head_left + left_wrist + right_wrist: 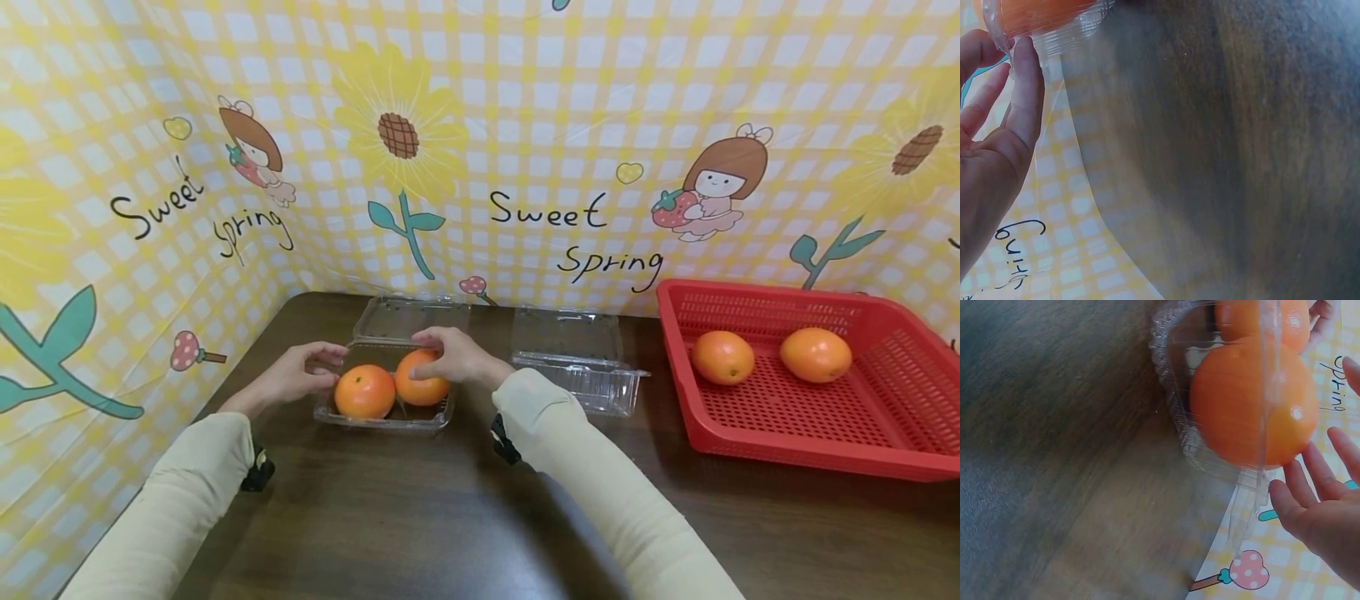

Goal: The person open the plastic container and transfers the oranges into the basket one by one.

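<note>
Two oranges sit side by side in a clear plastic clamshell box (384, 423), a left orange (364, 392) and a right orange (411, 390). My left hand (288, 377) is at the box's left side, its fingers loosely bent, fingertips right at the rim in the left wrist view. Over the right end of the box, my right hand (459, 360) reaches across the right orange with thumb in front and fingers beyond. In the right wrist view, its spread fingers (1317, 472) lie against that orange's side, without wrapping round it.
A second clear clamshell box (600, 387) stands to the right, lid folded back. Further right, a red plastic basket (675, 392) holds two more oranges, one left (723, 357) and one right (816, 355). Checked cloth (525, 150) hangs behind the dark wooden table (390, 517).
</note>
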A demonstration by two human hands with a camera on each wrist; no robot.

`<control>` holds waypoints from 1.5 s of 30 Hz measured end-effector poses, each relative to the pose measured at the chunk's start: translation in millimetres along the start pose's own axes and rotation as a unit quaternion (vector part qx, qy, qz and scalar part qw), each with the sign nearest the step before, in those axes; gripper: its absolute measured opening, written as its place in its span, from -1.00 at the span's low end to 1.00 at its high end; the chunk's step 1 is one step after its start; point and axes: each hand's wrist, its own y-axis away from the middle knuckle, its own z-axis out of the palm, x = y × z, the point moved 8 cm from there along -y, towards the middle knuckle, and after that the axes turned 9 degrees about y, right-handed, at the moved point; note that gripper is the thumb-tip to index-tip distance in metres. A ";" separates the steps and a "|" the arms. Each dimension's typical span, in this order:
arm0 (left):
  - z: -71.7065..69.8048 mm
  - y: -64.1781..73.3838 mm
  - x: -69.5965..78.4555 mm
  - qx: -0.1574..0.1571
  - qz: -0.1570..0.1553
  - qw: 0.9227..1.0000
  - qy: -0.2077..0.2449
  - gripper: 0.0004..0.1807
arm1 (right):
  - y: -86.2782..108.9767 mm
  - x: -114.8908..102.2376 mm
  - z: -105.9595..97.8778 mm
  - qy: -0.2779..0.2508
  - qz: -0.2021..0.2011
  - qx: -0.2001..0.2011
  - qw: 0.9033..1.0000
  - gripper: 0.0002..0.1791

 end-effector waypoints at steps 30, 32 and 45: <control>-1.2 -0.6 -1.8 0.017 0.002 1.000 -0.013 -0.52 | -11.9 10.6 15.3 0.055 0.031 -0.008 0.998 -0.40; -0.8 -0.5 -1.1 0.016 0.004 1.000 -0.010 -0.52 | -12.1 10.7 15.0 0.057 0.038 -0.012 0.998 -0.40; -0.6 0.9 -0.8 0.015 -0.001 1.000 -0.005 -0.52 | -11.0 8.2 16.6 0.081 0.051 -0.009 0.995 -0.36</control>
